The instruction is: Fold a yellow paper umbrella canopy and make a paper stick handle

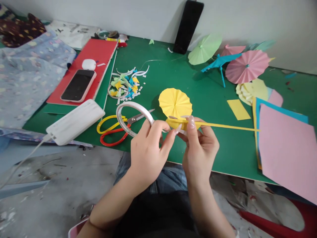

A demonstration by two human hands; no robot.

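My right hand (199, 142) is closed, pinching a narrow yellow paper strip (228, 126) whose long end sticks out to the right. A wider yellow part of it sits between my two hands. My left hand (150, 150) is closed around the side of a white roll of tape (135, 105), its thumb and fingertips meeting near the strip's left end. Exactly what those fingertips pinch is partly hidden. Just beyond the hands lies a round, pleated yellow paper disc (175, 102). Scissors (116, 130) with one yellow and one red handle lie beneath the tape roll.
Paper scraps (126, 86) lie heaped behind the scissors. At left are a white power bank (75, 122) and a phone (78, 86) on a red folder (99, 56). Small paper umbrellas (247, 66) stand at back right, near coloured sheets (287, 145). A black phone (188, 26) leans on the wall.
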